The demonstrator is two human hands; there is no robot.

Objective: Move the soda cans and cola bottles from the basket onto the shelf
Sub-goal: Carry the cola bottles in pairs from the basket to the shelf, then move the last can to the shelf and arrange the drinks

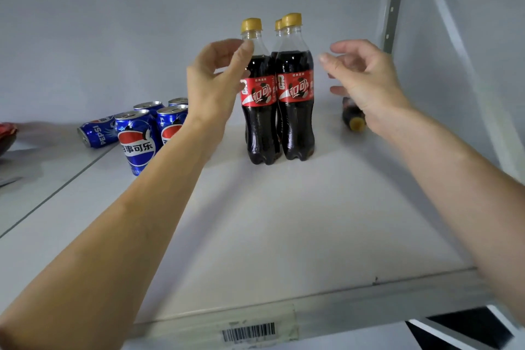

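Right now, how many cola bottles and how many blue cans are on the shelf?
Cola bottles standing: 3
Cola bottle lying down: 1
Blue cans standing: 4
Blue can lying down: 1
Total: 9

Upright cola bottles [279, 105] mid-shelf [255, 221], soda cans [147, 128] to their left, fallen bottle [352, 118] right.

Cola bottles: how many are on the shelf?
4: front-left bottle and front-right bottle upright mid-shelf, a third bottle peeking behind them, and a toppled bottle behind the right hand. More may be hidden.
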